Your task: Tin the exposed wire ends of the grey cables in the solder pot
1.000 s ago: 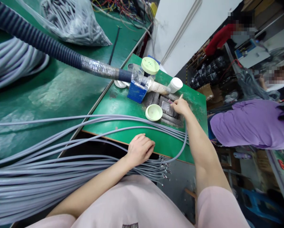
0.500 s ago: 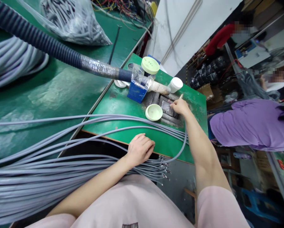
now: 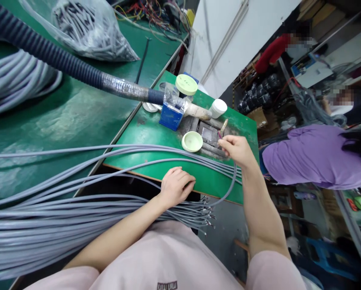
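My right hand [image 3: 234, 148] pinches the end of a grey cable [image 3: 234, 177], whose thin coloured wires [image 3: 220, 135] stick out past the fingertips. They are beside a small solder pot [image 3: 209, 133] with a square silvery surface. A pale green round tub [image 3: 192, 141] stands just left of the pot. My left hand [image 3: 177, 187] rests at the bench edge with its fingers loosely curled; nothing shows in them, and its palm is hidden. Beneath that wrist runs a thick bundle of grey cables [image 3: 108, 213], their stripped ends [image 3: 209, 209] lying to its right.
A ribbed hose [image 3: 77, 68] reaches across to a nozzle [image 3: 200, 111] over a blue box [image 3: 170, 116]. Behind stand a white tub [image 3: 219, 108] and a green-lidded jar [image 3: 186, 84]. A bag of cable pieces [image 3: 89, 32] lies upper left. A person in purple [image 3: 307, 157] is at right.
My right hand has drawn the wires back from the middle of the solder pot to its right side, towards me. My left hand keeps its place. The view has shifted slightly.
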The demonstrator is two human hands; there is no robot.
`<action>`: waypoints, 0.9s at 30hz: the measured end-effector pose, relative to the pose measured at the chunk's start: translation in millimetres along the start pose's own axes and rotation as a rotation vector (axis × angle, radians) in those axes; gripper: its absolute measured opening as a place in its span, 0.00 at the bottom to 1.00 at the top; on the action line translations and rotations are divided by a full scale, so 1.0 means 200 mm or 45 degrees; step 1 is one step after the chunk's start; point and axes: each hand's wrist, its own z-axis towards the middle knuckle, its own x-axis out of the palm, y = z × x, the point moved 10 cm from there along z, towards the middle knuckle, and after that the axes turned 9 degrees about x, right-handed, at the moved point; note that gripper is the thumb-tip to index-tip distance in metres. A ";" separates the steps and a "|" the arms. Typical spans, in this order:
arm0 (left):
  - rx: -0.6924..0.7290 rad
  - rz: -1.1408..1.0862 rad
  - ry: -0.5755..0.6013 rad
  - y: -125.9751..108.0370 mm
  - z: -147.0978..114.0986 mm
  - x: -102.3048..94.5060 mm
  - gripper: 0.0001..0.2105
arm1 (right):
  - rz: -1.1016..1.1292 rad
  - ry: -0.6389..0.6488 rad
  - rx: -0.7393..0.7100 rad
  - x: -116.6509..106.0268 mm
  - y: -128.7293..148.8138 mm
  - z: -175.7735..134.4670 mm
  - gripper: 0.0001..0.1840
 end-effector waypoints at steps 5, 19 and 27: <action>-0.329 -0.742 -0.281 0.04 0.02 0.02 0.06 | 0.310 -0.060 -0.069 0.10 0.01 -0.37 0.14; -0.591 -1.115 -0.741 0.04 0.02 -0.03 0.03 | 0.981 0.272 -0.068 0.43 -0.06 -0.67 0.15; -0.003 -0.759 -0.492 -0.19 0.10 -0.12 0.06 | 1.349 0.228 0.094 0.48 -0.16 -0.77 0.27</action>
